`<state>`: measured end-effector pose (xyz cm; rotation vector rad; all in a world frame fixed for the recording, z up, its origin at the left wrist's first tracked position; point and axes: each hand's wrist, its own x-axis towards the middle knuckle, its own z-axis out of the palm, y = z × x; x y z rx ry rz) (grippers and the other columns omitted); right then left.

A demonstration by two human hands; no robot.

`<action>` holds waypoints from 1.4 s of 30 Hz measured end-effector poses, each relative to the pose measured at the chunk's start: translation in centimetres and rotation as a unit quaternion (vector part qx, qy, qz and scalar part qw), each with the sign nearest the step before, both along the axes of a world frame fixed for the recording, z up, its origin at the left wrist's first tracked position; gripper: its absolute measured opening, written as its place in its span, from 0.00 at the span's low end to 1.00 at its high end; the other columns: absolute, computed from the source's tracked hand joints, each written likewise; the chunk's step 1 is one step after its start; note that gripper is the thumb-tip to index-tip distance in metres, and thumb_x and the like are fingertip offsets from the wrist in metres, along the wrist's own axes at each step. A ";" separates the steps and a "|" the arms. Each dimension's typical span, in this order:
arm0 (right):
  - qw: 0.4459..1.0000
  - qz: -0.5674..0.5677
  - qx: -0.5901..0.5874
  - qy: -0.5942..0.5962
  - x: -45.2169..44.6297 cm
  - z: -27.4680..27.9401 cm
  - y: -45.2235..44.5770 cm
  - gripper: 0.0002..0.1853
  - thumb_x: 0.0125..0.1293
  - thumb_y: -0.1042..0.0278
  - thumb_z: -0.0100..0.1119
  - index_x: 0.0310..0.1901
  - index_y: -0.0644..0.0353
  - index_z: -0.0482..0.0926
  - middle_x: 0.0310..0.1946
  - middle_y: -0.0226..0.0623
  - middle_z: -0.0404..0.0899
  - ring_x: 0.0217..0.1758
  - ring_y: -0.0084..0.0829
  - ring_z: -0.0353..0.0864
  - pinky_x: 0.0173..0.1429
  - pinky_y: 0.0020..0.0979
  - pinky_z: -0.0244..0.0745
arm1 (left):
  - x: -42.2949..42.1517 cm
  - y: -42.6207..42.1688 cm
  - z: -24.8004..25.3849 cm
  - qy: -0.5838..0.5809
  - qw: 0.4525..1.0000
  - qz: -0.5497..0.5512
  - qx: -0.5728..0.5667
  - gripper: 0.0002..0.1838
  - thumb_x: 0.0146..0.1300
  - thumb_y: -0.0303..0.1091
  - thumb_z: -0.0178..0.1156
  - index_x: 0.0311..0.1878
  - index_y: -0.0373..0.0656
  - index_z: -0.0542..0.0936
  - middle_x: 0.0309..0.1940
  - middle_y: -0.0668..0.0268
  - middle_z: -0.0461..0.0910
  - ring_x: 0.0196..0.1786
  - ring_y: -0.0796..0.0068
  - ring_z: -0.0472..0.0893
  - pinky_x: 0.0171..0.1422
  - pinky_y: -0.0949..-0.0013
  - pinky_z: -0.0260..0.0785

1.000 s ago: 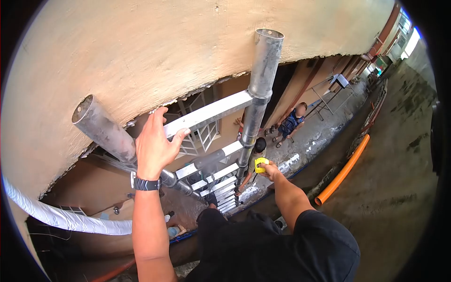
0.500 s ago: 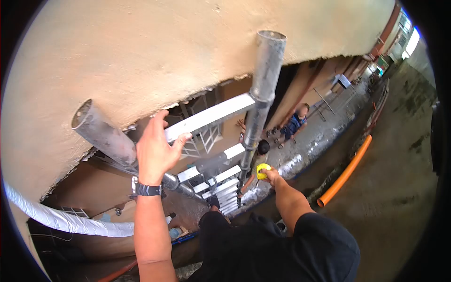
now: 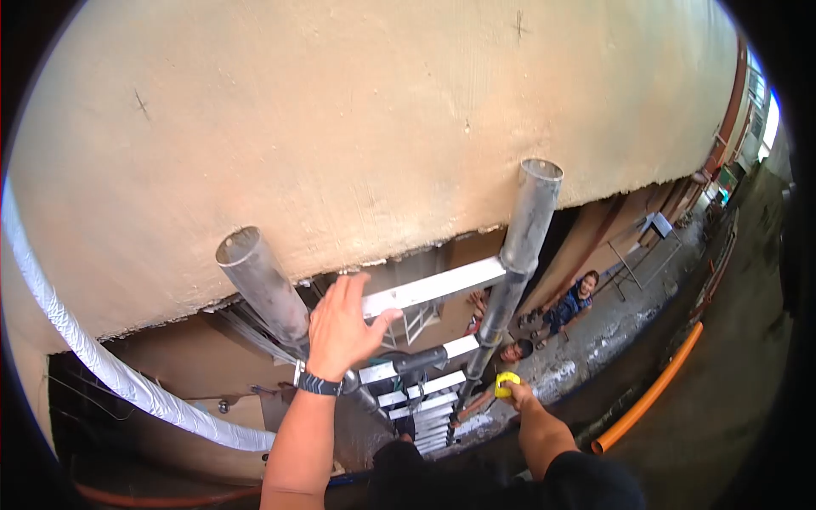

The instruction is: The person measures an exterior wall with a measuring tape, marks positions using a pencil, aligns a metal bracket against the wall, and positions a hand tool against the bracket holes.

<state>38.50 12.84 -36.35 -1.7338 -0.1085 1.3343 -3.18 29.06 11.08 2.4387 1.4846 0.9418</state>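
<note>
My left hand (image 3: pixel 342 325), a watch (image 3: pixel 318 382) on its wrist, is at the left end of the ladder's top white rung (image 3: pixel 433 286). Its fingers stretch toward the wall and the thumb stands apart; whether the palm presses on the rung is hidden. Lower right, my right hand (image 3: pixel 520 394) is closed around a small rounded yellow object (image 3: pixel 507 384), whose exact kind I cannot make out. Two round metal tubes form the ladder's rails, the left rail (image 3: pixel 265 280) and the right rail (image 3: pixel 530 221), both leaning toward the plaster wall (image 3: pixel 365 127).
Below me, one person (image 3: pixel 515 350) stands close to the ladder and another (image 3: pixel 571 308) is farther right. An orange pipe (image 3: pixel 650 391) lies on the right. A silver-wrapped duct (image 3: pixel 110 370) curves along the left. Cross marks (image 3: pixel 519 26) show on the wall.
My view has tilted up, showing more wall and its cross marks. My left hand remains at the top rung and my right hand still holds the yellow object. The person by the ladder now looks up.
</note>
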 end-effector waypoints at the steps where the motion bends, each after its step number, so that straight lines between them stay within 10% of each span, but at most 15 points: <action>1: 1.000 -0.009 -0.006 0.004 -0.2 0.8 -0.1 0.27 0.58 0.71 0.75 0.60 0.54 0.77 0.49 0.40 0.85 0.46 0.42 0.89 0.44 0.45 0.90 | 0.1 -0.1 0.0 0.008 1.000 -0.002 0.018 0.35 0.59 0.55 0.74 0.60 0.38 0.79 0.50 0.54 0.81 0.55 0.47 0.82 0.57 0.50 0.76; 16: 0.998 -0.010 -0.012 -0.058 2.6 -3.2 2.9 0.27 0.58 0.70 0.75 0.59 0.59 0.77 0.49 0.41 0.85 0.45 0.42 0.90 0.40 0.43 0.89 | 1.2 0.1 -0.3 0.127 0.991 0.000 0.039 0.23 0.65 0.53 0.69 0.48 0.41 0.82 0.39 0.59 0.84 0.47 0.50 0.83 0.51 0.52 0.73; 21: 0.985 0.065 0.059 -0.151 5.2 -13.2 4.5 0.33 0.55 0.66 0.76 0.61 0.70 0.76 0.47 0.47 0.85 0.45 0.44 0.88 0.49 0.44 0.87 | 0.8 0.1 -0.7 0.158 0.983 0.030 0.083 0.22 0.63 0.55 0.69 0.41 0.44 0.80 0.33 0.59 0.80 0.38 0.53 0.82 0.42 0.52 0.72; 27: 0.988 0.097 0.089 -0.084 6.6 -21.3 5.0 0.26 0.54 0.81 0.65 0.57 0.59 0.75 0.44 0.40 0.81 0.39 0.40 0.86 0.39 0.43 0.86 | 0.6 -0.4 -1.5 0.141 0.982 0.013 0.125 0.26 0.68 0.59 0.65 0.45 0.41 0.81 0.34 0.61 0.80 0.39 0.58 0.82 0.44 0.58 0.69; 30: 0.931 0.236 0.104 -0.258 6.9 -23.2 2.6 0.33 0.67 0.41 0.70 0.69 0.49 0.79 0.38 0.38 0.90 0.33 0.43 0.88 0.33 0.43 0.85 | 0.7 -0.4 -1.9 0.145 0.980 0.019 0.135 0.27 0.68 0.59 0.65 0.46 0.41 0.82 0.34 0.61 0.81 0.38 0.59 0.82 0.44 0.59 0.69; 42: 0.958 0.174 0.102 -0.202 7.3 -24.9 3.3 0.32 0.65 0.46 0.70 0.67 0.51 0.79 0.40 0.37 0.89 0.36 0.42 0.87 0.37 0.43 0.84 | 1.1 -0.4 -3.1 0.166 0.970 0.039 0.175 0.25 0.68 0.59 0.65 0.48 0.43 0.84 0.37 0.62 0.84 0.40 0.58 0.85 0.46 0.59 0.73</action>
